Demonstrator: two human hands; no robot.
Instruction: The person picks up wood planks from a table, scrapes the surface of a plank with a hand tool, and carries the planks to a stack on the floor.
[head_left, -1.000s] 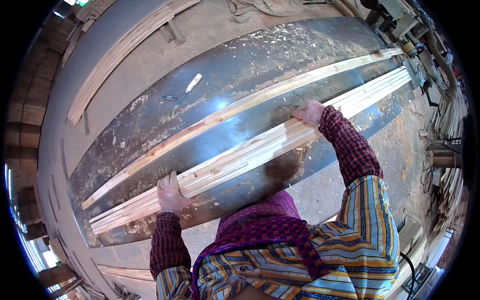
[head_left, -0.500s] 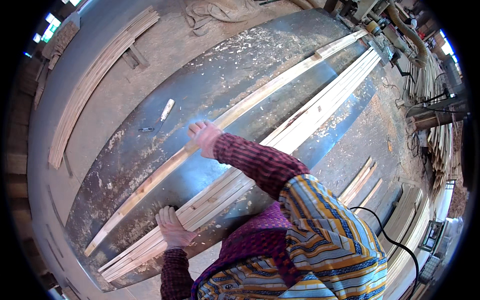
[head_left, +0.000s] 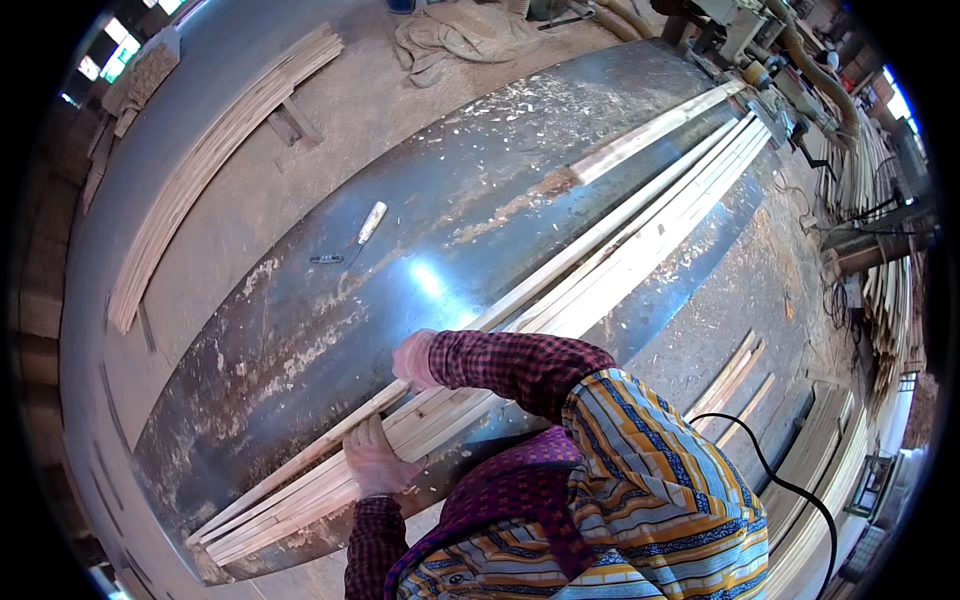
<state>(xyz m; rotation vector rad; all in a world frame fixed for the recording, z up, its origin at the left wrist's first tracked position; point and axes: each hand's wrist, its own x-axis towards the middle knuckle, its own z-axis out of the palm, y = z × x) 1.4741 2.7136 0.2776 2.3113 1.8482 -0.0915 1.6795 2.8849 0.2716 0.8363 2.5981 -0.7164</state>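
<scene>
My right hand point(head_left: 415, 360) is closed around a long, pale wooden strip point(head_left: 545, 283) that runs the length of the dark metal table point(head_left: 330, 320). Right beside it, on the near side, lies a bundle of similar wooden strips point(head_left: 625, 262). My left hand point(head_left: 375, 460) rests across the bundle toward its near-left end, fingers laid over the strips and thumb apart. The fingertips of my right hand are partly hidden by its back.
A white-handled tool point(head_left: 371, 222) lies on the table's far half, and a shorter pale board point(head_left: 655, 132) lies toward the far right. Machinery point(head_left: 745, 50) stands at that end. Stacked strips point(head_left: 225, 165) lie beyond the table; a black cable point(head_left: 790, 485) hangs at right.
My right hand has pulled the separate strip toward me, up against the bundle. The shorter board stays behind at the far right. My left hand has shifted slightly right along the bundle.
</scene>
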